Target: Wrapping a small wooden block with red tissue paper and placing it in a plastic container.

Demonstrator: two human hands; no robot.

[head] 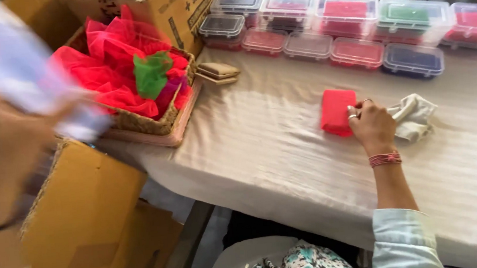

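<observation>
**A:** Start from your left. Your left hand (15, 142) is raised close to the camera and badly blurred. It seems to be closed round something pale and bluish (13, 61), but I cannot tell what that is or how firm the grip is. Keep it lifted over the open cardboard box (85, 222) below, so it does not brush the wicker basket (151, 124) of red netting (106, 71) with the green piece (151, 72) on top.

**B:** And the right?

**A:** Your right hand (373, 128) rests fingers-down on the counter (263, 149), fingertips touching the right edge of the red flat pouch (337, 112). It is not closed round it; the hand lies loosely curled against it. I would say press the pouch flat and steady with the fingertips, since the cloth cover underneath is ribbed and could let it slide. The crumpled white cloth (415, 115) lies just beside your knuckles on the far side; keep it from being dragged along.

**B:** What about the surface?

**A:** The counter is covered in a pale, creased cloth. Small tan pouches (217, 71) lie beside the basket. Along the back edge runs a row of clear lidded boxes (350, 35), some stacked, holding red, green and dark blue contents. A larger cardboard carton (164, 5) stands behind the basket.
</observation>
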